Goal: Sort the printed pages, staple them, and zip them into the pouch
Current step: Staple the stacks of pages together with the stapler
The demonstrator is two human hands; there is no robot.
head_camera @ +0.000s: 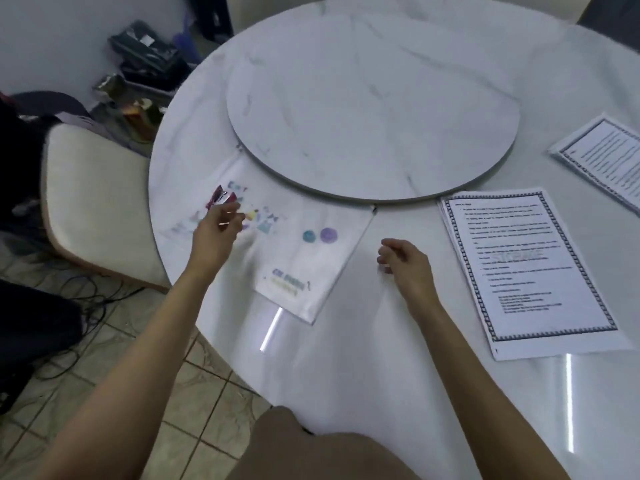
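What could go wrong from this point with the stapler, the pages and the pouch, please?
1. The stapler lies on the pouch near the left rim of the table. The blurred left hand reaching there might nudge it off onto the floor tiles.
2. The pages lie in two separate piles, the near stack and the far stack, which is partly out of frame. They could get stapled incomplete or out of order.

The marble surface (346, 358) is carrying a turntable (374, 105), a flat pouch (311, 258), a near page stack (526, 271) and a far page stack (606, 157).
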